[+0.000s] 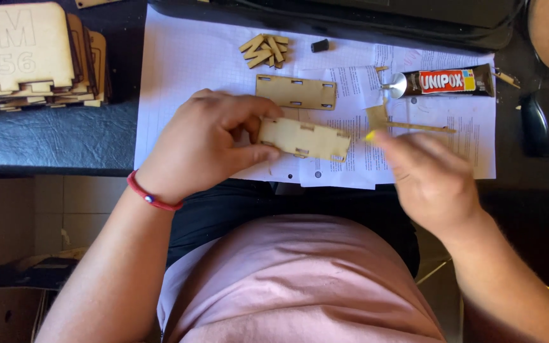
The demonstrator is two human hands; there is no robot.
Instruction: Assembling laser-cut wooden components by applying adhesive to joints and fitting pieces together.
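Plywood, pale and laser-cut: the slotted panel [304, 138] sits in your left hand [208, 143], lifted above the paper sheets [192, 57], with your thumb under its near edge and your fingers [263, 110] closed over its far edge at the left end. Your right hand [430, 181] is just right of that panel, blurred, so you cannot tell from this view how its fingers are set; a yellow-tipped stick [408, 127] shows at their tips, and whether they pinch it cannot be told.

Beyond the held panel, a second slotted panel [296, 92] lies flat on the paper. Farther beyond it rests a heap of small wooden pieces [265, 49], with a small black cap [319, 45] to the right of the heap. Right of and beyond the held panel lies a dark glue tube [446, 81], uncapped, nozzle pointing left. Well to the left of the held panel, a stack of cut wooden plates [33, 54] stands on the dark tabletop [52, 136]. A red bracelet [150, 195] circles your left wrist.
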